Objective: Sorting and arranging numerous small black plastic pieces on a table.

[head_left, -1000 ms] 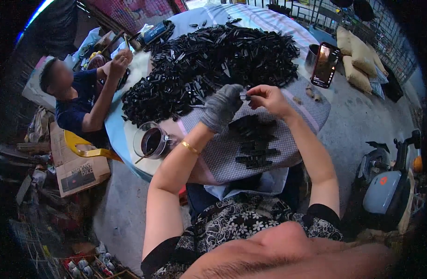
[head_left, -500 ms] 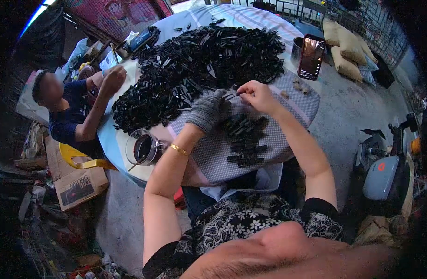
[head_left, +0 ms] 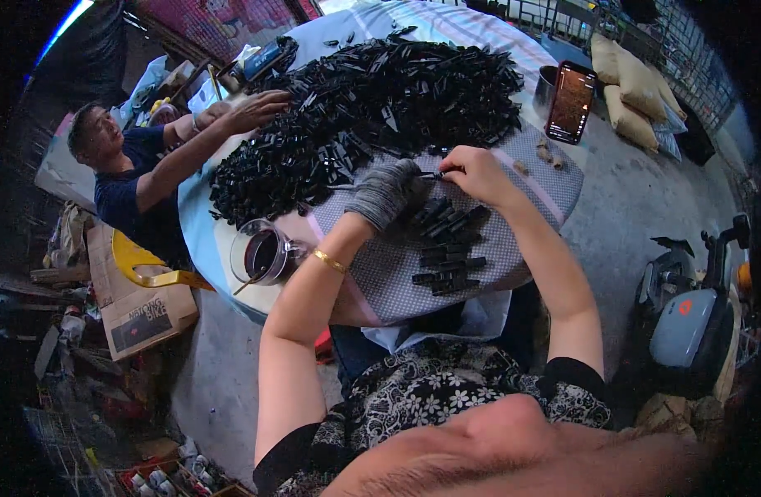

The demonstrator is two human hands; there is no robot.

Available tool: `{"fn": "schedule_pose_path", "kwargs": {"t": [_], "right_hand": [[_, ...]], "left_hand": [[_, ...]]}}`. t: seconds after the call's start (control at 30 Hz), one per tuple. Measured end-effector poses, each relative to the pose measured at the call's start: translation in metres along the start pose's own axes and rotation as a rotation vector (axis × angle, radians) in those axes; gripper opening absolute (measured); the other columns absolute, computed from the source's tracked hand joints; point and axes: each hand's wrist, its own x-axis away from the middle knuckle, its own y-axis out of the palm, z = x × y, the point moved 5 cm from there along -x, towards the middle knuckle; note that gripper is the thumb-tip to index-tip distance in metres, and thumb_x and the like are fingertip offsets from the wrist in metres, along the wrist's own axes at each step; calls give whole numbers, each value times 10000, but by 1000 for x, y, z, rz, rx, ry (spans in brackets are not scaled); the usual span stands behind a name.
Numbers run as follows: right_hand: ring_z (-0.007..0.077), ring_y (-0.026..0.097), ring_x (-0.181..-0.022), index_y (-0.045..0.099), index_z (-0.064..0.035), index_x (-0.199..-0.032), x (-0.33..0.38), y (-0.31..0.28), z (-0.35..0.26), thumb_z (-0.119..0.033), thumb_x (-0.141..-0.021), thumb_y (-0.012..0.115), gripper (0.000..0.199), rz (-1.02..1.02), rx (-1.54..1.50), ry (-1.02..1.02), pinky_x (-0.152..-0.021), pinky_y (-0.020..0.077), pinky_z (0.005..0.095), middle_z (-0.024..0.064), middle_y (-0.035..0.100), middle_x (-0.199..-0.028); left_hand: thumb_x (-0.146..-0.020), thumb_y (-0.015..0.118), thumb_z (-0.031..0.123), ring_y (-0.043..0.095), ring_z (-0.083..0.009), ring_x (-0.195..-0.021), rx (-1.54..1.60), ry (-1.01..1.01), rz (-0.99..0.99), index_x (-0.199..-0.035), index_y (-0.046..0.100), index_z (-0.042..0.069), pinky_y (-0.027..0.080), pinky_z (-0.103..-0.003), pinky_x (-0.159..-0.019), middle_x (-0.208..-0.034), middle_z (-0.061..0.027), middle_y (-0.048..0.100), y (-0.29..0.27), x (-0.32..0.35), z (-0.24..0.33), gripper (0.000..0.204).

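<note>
My left hand [head_left: 385,195], in a grey knitted glove, is closed over the table with its fingertips toward my right hand [head_left: 478,176]. My bare right hand pinches a small, slim black piece [head_left: 433,176], whose other end meets the gloved fingers. What else the glove holds is hidden. Just beyond both hands spreads a large heap of black plastic-looking pieces [head_left: 389,95]. Nearer to me, below the hands, a smaller group of short black pieces [head_left: 449,263] lies partly lined up on the checked cloth [head_left: 380,277].
A glass mug of dark liquid [head_left: 261,255] with a stick stands by my left forearm. A phone [head_left: 570,101] leans beside a metal cup [head_left: 544,87] at the far right. Across the left side, a co-worker's hand [head_left: 263,109] extends over the heap's edge. Sacks [head_left: 633,91] lie beyond.
The co-worker's arm has stretched rightward to the heap. My hands stay close together, and the black piece between them now shows more clearly. The whole view has shifted slightly.
</note>
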Motion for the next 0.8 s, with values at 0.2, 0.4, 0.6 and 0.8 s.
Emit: {"fn": "schedule_pose_path", "kwargs": {"t": [0.2,0.4,0.6,0.8], "right_hand": [[243,600,-747,637,3,-811,0,2,0,-35,-679,654,139,0,20,-53,-667,484,311,114,612,-800],[253,596,-752,636,3,-812,1,-2,-7,-31,-670,652,147,24,55,-144,-675,479,316,117,613,-799],[277,584,-744,617,5,-840,2,-4,-3,-26,-657,660,190,37,80,40,-665,472,334,128,586,-795],[325,566,-783,621,-22,-801,1,-3,-6,-66,-696,589,118,65,93,-172,-707,459,382,152,578,-806]], "left_hand": [[-805,538,330,591,-333,-626,3,73,84,-800,600,70,449,-428,-538,-710,-169,598,3,0,1,268],[-803,533,321,596,-322,-627,-164,101,4,-847,596,92,452,-427,-524,-686,-144,599,-3,-3,15,241],[-790,504,223,619,-315,-697,-290,118,-134,-803,622,47,479,-426,-575,-763,-157,632,-17,-13,35,212],[-779,565,348,601,-344,-779,-170,198,-279,-881,618,65,474,-424,-698,-815,-166,627,1,-42,35,305]]}}
